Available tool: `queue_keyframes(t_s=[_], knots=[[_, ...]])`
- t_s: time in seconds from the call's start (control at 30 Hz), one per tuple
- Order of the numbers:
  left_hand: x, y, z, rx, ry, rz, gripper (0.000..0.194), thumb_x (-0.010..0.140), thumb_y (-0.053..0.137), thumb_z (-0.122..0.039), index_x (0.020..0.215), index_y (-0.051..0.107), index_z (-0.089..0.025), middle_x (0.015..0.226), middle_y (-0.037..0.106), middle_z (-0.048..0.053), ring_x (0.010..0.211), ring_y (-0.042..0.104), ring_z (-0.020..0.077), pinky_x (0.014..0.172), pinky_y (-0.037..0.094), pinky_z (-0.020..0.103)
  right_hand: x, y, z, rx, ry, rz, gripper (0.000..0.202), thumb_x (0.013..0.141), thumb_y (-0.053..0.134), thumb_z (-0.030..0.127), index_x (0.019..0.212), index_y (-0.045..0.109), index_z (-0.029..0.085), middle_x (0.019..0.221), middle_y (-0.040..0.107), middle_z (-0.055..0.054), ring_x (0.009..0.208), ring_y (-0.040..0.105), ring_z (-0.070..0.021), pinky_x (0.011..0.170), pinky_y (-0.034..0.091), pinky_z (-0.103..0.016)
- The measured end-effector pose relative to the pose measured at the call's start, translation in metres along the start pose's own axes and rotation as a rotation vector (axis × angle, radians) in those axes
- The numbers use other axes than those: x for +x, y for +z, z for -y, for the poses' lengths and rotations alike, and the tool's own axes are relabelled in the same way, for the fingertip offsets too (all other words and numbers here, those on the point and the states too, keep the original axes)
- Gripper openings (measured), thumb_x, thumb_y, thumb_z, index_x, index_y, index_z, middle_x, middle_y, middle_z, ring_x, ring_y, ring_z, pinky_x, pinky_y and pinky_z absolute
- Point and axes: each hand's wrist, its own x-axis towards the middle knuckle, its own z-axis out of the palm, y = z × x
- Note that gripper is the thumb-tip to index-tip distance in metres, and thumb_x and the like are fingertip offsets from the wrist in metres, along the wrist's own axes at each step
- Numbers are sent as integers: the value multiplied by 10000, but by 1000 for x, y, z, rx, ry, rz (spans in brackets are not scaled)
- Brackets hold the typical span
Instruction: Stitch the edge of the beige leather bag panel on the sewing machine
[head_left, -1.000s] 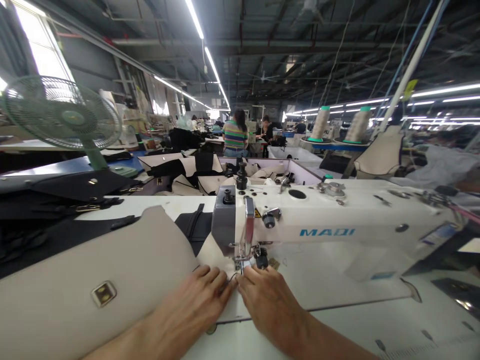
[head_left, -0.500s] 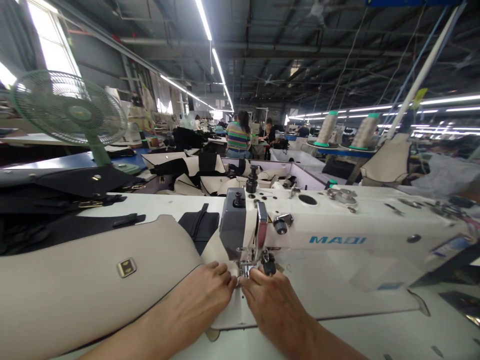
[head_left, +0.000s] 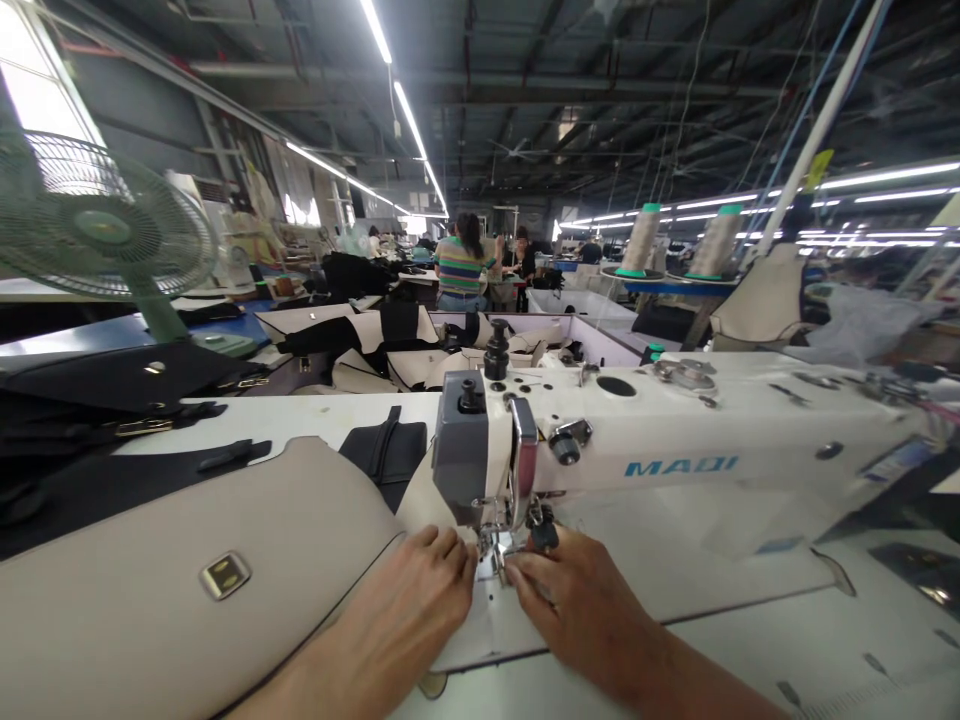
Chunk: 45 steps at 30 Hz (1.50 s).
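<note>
Factory floor stretched off behind the white bench (head_left: 750,650), rows of strip lights overhead. My left hand (head_left: 409,610) lay flat, palm down, on the cream bag panel (head_left: 150,580), its grip wide and holding nothing, the fingertips pressed on the panel just left of the presser foot (head_left: 491,545). My right hand (head_left: 581,610) rested on the other side of the foot, its fingers curled low toward the needle area; whether that grip pinched the panel's edge or merely pressed on it I could not tell. The panel ran under the head of the sewing machine (head_left: 675,440), and its dark-piped edge curved from the foot back toward me along my left forearm. A metal clasp (head_left: 224,575) sat on the panel, well left of my hands.

To the right of the machine's base the bench lay open and bare up to its near edge. To the left the room was tighter: black pieces (head_left: 97,470) were heaped beyond the panel, and a black strap piece (head_left: 386,450) lay just behind the machine head. A green fan (head_left: 101,230) stood at the far left, two thread cones (head_left: 675,240) at the right rear, and a person in a striped shirt (head_left: 459,265) stood far back.
</note>
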Motion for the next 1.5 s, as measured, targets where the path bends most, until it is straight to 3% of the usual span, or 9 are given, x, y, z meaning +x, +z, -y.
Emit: queue_keyframes(t_s=[0.27, 0.73, 0.97, 1.07, 1.2, 1.37, 1.43, 1.5], knots=[[1, -2, 1, 6, -16, -43, 200, 836, 681, -76, 1012, 592, -109, 904, 526, 73, 807, 509, 239, 705, 470, 342, -2, 5, -3, -14, 19, -82, 136, 872, 586, 87, 843, 670, 190, 776, 571, -15, 737, 518, -186, 679, 356, -308], [-2, -13, 1, 48, 19, -58, 152, 829, 663, -90, 964, 593, -98, 831, 505, 78, 734, 479, 243, 625, 442, 341, -1, 6, -10, -51, 83, -6, 112, 862, 664, 120, 781, 695, 190, 751, 585, -19, 722, 546, -177, 684, 390, -290], [3, -10, -2, 23, -4, -13, 141, 880, 600, -57, 1019, 590, -73, 910, 539, 111, 815, 507, 261, 685, 459, 345, 0, 11, -17, -29, 64, -79, 258, 941, 579, 215, 698, 647, 156, 706, 541, -30, 675, 509, -176, 650, 347, -294], [0, -12, -1, 7, -26, -11, 175, 888, 600, -58, 1062, 586, -59, 943, 551, 117, 858, 514, 265, 726, 483, 354, 1, 5, -18, -3, 54, -56, 182, 893, 665, 224, 720, 651, 168, 729, 531, -17, 723, 517, -177, 674, 361, -284], [-23, -15, 10, -20, -73, 16, 272, 887, 610, -31, 1152, 567, -74, 899, 572, 89, 840, 535, 255, 743, 508, 354, -3, -4, -13, 69, 67, 0, 114, 787, 786, 200, 811, 675, 213, 851, 539, 2, 844, 541, -165, 745, 412, -250], [-81, -11, 13, -28, -166, 35, 422, 901, 490, 49, 1288, 498, -118, 1077, 571, 111, 981, 535, 243, 888, 481, 359, -15, -1, -5, 135, 50, 26, 136, 850, 693, 119, 945, 632, 195, 998, 549, -16, 974, 520, -181, 874, 427, -304], [-110, -13, 7, -22, -153, -2, 551, 854, 454, 70, 1360, 434, -147, 1274, 483, 116, 1155, 455, 258, 1011, 403, 401, -17, 1, -6, 134, 46, 11, 41, 904, 617, 126, 899, 599, 162, 963, 548, -36, 950, 515, -203, 854, 436, -349], [-144, -21, 3, 12, -189, -99, 649, 809, 439, 52, 1407, 381, -193, 1414, 341, 94, 1295, 310, 283, 1110, 252, 492, -19, 1, -7, 120, 42, -1, 173, 951, 539, 157, 779, 550, 151, 856, 539, -38, 863, 521, -217, 782, 453, -374]])
